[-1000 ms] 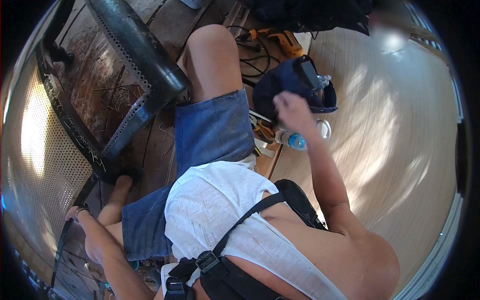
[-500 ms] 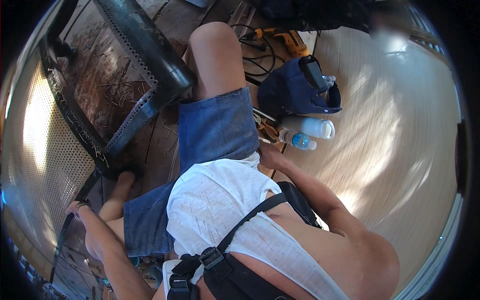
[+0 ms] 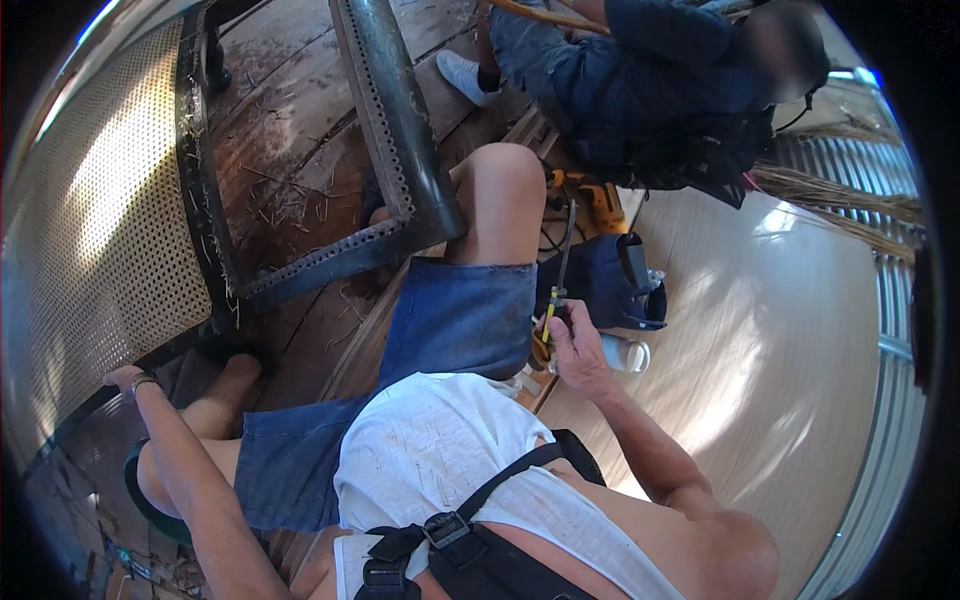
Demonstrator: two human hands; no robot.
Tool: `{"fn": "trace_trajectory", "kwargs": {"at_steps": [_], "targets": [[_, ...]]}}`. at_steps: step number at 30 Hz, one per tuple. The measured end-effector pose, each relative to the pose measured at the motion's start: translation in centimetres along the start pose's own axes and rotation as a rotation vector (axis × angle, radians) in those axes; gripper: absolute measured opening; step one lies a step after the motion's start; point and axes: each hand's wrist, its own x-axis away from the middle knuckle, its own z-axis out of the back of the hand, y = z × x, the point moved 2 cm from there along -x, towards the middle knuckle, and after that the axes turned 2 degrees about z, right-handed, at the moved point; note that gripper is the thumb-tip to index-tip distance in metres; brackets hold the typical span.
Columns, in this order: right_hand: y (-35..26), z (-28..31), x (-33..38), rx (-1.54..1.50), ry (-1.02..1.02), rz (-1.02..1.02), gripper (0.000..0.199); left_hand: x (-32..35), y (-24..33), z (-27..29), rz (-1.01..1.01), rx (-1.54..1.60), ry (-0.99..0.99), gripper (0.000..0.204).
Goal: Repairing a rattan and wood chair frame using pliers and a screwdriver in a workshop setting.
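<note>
My right hand [image 3: 582,350] is closed around the yellow and black handle of a screwdriver [image 3: 567,248], whose long metal shaft points up and away beside my raised knee. At the far left, my left hand [image 3: 126,380] grips the lower edge of a dark wooden chair frame [image 3: 192,190]; its fingertips are partly hidden. Woven cane [image 3: 95,240] fills the chair's panel beside that hand. The open seat frame [image 3: 395,140], with a row of small holes along its inner edge, rests near my knee, and loose strands cling to the wood.
Another person [image 3: 650,90] in dark clothes sits at the far side. Behind my right hand lie a yellow power drill [image 3: 603,208], a dark blue cap [image 3: 592,285] and a white bottle [image 3: 628,354]. Pale board [image 3: 740,300] spreads to the right; cane scraps litter the plank floor [image 3: 290,180].
My right hand has risen from beside my hip with the screwdriver in it. The view has shifted, bringing the other person further in. My left hand still grips the chair frame.
</note>
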Motion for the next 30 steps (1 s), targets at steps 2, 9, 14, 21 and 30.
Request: {"fn": "trace_trajectory", "kwargs": {"at_steps": [2,9,14,21,30], "targets": [[-1.2,-0.1,-0.4,0.003,-0.027,0.031,0.027,0.4,-0.1,-0.4,0.000,-0.051,-0.018,0.102],[-3.8,-0.3,-1.5,0.039,-0.089,0.060,0.028,0.1,-0.4,-0.7,-0.010,-0.103,-0.039,0.106],[-4.1,-0.7,-2.0,0.020,-0.158,0.022,0.029,2.1,0.4,0.0,-0.002,-0.069,-0.104,0.109],[-5.2,-1.6,-2.3,-0.165,-0.307,-0.056,0.038,0.0,-0.5,-0.5,-0.048,-0.132,-0.092,0.112],[-5.9,-1.8,-2.9,-0.331,-0.262,-0.154,0.029,-6.8,-2.0,-2.8,-0.077,-0.146,-0.016,0.111]]}}
